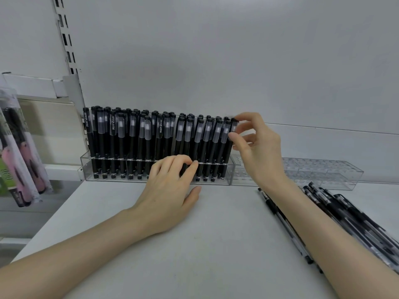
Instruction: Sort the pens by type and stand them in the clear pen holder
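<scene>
A clear pen holder [90,167] stands against the back wall, filled with several upright black pens [133,139] with frosted caps. My right hand [257,147] pinches the cap of the rightmost black pen [232,128], which stands at the holder's right end. My left hand [170,186] rests on the shelf against the holder's front, its fingers curled around the lower part of a pen near the middle. A second clear pen holder [323,171] stands to the right with no pens in it.
A pile of several clear-barrelled black pens [345,216] lies on the white shelf [194,244] at the right, partly under my right forearm. Packaged pink and green items [19,165] lean at the far left. A slotted shelf upright [67,39] rises at the back left.
</scene>
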Tool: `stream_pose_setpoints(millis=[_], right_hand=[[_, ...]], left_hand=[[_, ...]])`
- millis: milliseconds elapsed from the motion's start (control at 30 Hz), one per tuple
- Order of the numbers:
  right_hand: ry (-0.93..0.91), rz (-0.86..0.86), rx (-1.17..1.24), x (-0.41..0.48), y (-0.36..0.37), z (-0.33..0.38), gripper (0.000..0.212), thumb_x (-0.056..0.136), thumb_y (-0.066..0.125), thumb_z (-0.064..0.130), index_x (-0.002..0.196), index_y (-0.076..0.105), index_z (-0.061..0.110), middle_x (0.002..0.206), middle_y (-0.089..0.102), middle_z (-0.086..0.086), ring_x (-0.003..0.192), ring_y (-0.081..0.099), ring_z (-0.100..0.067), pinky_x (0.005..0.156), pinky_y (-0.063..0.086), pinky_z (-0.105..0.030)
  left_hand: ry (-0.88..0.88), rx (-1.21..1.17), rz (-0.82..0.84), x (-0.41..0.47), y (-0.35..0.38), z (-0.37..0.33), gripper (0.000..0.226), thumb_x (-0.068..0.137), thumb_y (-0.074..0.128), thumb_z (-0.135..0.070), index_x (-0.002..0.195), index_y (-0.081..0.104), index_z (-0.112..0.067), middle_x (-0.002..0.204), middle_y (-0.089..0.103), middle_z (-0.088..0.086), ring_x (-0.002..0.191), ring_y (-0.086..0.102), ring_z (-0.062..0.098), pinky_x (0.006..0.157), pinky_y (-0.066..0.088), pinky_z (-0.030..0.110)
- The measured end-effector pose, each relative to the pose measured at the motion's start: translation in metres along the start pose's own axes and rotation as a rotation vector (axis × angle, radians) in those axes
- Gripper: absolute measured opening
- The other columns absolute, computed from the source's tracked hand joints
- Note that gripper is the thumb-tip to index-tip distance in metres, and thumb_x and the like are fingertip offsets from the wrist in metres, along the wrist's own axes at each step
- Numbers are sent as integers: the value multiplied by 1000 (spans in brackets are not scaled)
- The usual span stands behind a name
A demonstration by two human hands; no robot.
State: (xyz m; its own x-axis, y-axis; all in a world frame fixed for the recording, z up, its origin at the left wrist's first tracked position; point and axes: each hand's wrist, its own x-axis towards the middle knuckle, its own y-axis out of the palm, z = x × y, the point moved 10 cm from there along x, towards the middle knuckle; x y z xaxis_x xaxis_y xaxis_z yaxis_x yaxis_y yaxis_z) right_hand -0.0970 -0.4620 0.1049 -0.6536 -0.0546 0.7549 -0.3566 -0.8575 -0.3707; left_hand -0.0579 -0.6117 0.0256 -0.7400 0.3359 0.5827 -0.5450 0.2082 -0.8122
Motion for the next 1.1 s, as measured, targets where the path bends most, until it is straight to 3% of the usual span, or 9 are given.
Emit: stream_pose_setpoints(millis=[67,233,467,667,800,900,1000,1100], right_hand=[[19,39,-27,-1,3,-3,26,89,63,9,112,55,19,86,58,5,71,64,-19,70,55,-35],[13,19,-127,-2,-3,-2,27,88,64,13,114,58,18,90,60,1,72,61,-14,69,48,-27],[9,41,-187,-4,-8,4,25,92,59,18,117,57,16,93,62,-1,73,61,-15,74,51,-40],[29,142,-225,-4,-22,12,19,93,55,18,111,60,15,101,63,1,79,61,-14,79,51,-38],[61,215,-264,-17,-52,2,17,92,55,21,107,61,16,108,63,1,88,61,-12,83,51,-39],[98,250,-277,-30,-84,-16,16,91,56,23,106,62,18,109,63,0,93,61,-14,85,50,-40],[103,295,-269,-50,-118,-36,15,91,57,23,104,62,18,108,62,-2,95,60,-15,86,49,-41],[97,386,-262,-73,-147,-57,16,92,55,25,103,63,17,107,62,-1,98,58,-15,88,49,-40]], left_hand=[[-4,0,10,0,0,0,51,88,37,-40,124,57,-8,116,52,3,109,45,21,93,40,39],[-13,-11,23,0,2,0,51,88,38,-40,123,57,-8,116,52,3,109,45,21,93,39,39],[-32,-77,12,0,-3,1,50,88,37,-39,121,59,-8,112,53,2,108,42,18,93,39,40],[-19,-51,39,1,-8,-10,48,85,36,-42,111,63,-12,109,55,2,105,45,19,94,32,36],[-72,-196,49,5,-15,-42,57,82,27,-53,114,58,-18,111,49,-6,104,39,11,89,25,28],[-119,-259,128,12,-5,-81,49,90,33,-52,124,51,-22,120,44,-9,112,37,11,91,24,25],[-207,-323,160,14,3,-125,38,96,41,-43,126,48,-20,126,43,-7,118,38,12,99,30,29],[-339,-383,160,11,10,-161,42,94,40,-48,123,48,-19,125,46,-3,120,42,16,101,34,35]])
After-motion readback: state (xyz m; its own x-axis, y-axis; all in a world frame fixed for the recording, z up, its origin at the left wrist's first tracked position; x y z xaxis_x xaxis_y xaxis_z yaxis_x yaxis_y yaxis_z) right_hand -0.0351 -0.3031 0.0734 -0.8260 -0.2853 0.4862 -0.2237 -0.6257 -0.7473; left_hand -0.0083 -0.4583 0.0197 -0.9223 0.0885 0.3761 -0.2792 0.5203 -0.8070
